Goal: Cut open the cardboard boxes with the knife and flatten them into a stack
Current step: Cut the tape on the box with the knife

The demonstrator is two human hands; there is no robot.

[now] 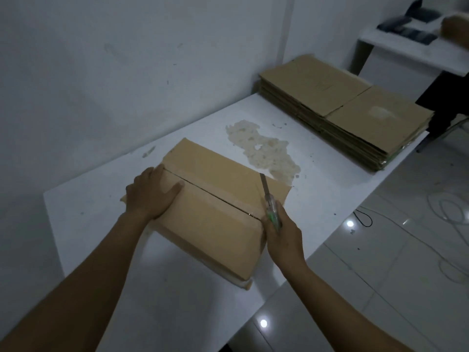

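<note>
Box (pixel 215 219): beneath my left hand (pixel 149 196), fingers (pixel 147 175) spread over its left end.
Knife (pixel 270 204): gripped in my right hand (pixel 283 235), at its right edge.

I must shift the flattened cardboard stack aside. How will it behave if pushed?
The flattened cardboard stack is many sheets thick, so probably heavy. Loose layers with uneven edges may shear rather than slide together on the smooth white table.
</note>
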